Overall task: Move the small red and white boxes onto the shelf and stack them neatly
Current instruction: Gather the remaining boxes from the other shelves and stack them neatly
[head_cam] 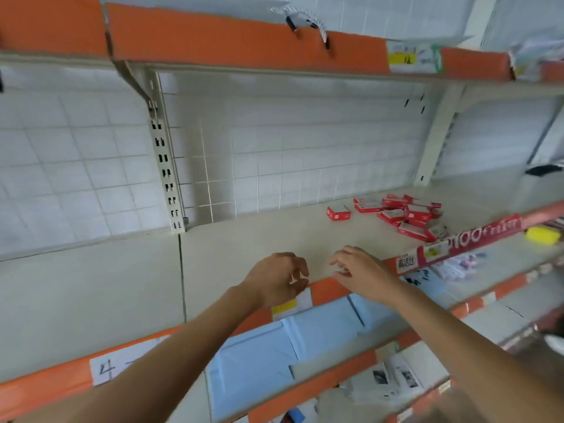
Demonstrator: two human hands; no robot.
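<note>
1. The left hand (279, 279) is seen just below the centre of the frame, fingers loosely curled downward, with nothing held in it.
2. The right hand (358, 271) is seen just beside it, to the right, fingers relaxed and slightly spread, thumb apart from them; nothing is gripped.
3. Both hands are held over the front edge of the shelf (244, 248); whether the fingertips touch its surface cannot be told.
4. The shelf is a pale board with an orange front strip (328, 290), on which a yellow and white price label (291, 303) is fixed below the left hand.
5. A white wire grid back panel (274, 148) and a slotted upright (164, 160) are seen behind the shelf, and an upper shelf with an orange edge (244, 41) runs across the top of the frame.
6. Light blue sheets (274, 355) lie on the lower shelf, at lower centre.
7. The small red and white boxes (403, 213) lie in a loose, untidy heap on the shelf at right of centre, with one box (338, 213) set apart to the left of the heap.
8. The heap is well apart from both hands, up and to the right of the right hand.
9. A long red package (470, 239) lies along the shelf's front edge, between the heap and the frame's right side.
</note>
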